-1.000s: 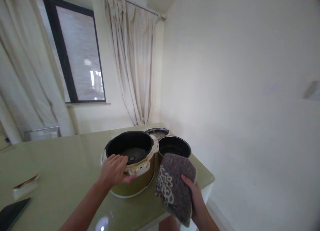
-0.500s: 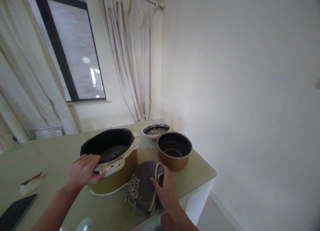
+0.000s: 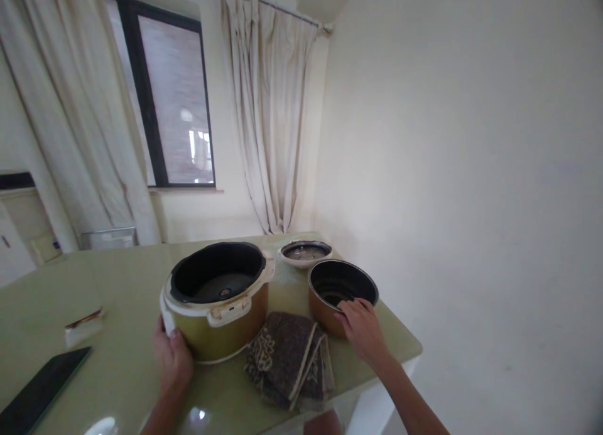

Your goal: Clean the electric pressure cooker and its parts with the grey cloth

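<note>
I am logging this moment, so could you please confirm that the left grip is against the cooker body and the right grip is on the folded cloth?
Not quite: the head view shows the right grip on the inner pot, not the folded cloth. The left grip is against the cooker body.

The glossy pale-green table [image 3: 132, 290] is cut off at left and below, as is the flat black rectangular slab [image 3: 44, 391]. Along its right edge, the right hand [image 3: 363, 334] covers part of the round copper-coloured pot [image 3: 322, 312] (the near rim). The left hand's [image 3: 175, 364] fingers partly vanish behind the round gold-and-white cooker body [image 3: 211, 336].
</note>
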`<state>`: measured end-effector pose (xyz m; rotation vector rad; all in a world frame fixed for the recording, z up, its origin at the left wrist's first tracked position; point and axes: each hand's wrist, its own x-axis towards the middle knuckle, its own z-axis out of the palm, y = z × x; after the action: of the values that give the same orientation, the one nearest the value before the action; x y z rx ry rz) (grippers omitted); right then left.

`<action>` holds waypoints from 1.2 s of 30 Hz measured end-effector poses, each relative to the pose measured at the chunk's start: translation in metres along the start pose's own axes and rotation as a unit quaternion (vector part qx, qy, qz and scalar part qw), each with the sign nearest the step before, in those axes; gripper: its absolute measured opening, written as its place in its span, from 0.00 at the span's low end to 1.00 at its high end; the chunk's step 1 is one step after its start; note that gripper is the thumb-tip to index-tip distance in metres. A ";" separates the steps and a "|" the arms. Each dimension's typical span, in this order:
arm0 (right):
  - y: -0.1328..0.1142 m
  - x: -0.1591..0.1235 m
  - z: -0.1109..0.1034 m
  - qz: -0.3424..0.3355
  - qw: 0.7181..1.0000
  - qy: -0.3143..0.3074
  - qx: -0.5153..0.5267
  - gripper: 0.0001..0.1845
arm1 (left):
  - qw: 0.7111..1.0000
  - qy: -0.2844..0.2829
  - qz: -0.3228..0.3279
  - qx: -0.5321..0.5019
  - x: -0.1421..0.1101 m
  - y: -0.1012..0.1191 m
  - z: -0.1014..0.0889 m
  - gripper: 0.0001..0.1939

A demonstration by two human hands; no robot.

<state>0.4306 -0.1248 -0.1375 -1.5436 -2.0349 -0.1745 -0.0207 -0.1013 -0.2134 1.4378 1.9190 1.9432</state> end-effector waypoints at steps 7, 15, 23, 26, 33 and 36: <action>0.012 0.018 -0.074 0.171 0.943 0.156 0.241 0.20 | 0.991 -0.002 -0.116 -0.073 -0.009 0.006 -0.005 0.40; -0.087 0.106 -0.149 0.002 0.908 0.140 0.395 0.20 | 0.988 0.003 -0.119 -0.094 -0.006 0.001 -0.001 0.39; -0.205 0.197 -0.096 -0.241 0.939 0.076 0.233 0.17 | 0.987 -0.008 -0.121 -0.101 -0.007 -0.001 -0.003 0.37; -0.227 0.206 -0.065 -0.302 0.937 0.042 0.170 0.14 | 0.987 -0.008 -0.122 -0.099 -0.008 -0.006 -0.002 0.37; -0.229 0.193 -0.011 -0.339 0.937 -0.008 0.083 0.10 | 0.993 -0.001 -0.093 -0.074 -0.009 -0.013 0.002 0.35; -0.223 0.173 0.009 -0.343 0.933 -0.039 0.101 0.13 | 0.994 -0.001 -0.088 -0.064 -0.009 -0.014 0.002 0.35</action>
<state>0.1940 -0.0474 -0.0044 -0.6770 -2.4909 -0.1615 -0.0223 -0.1020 -0.2297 1.1946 1.8132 1.9442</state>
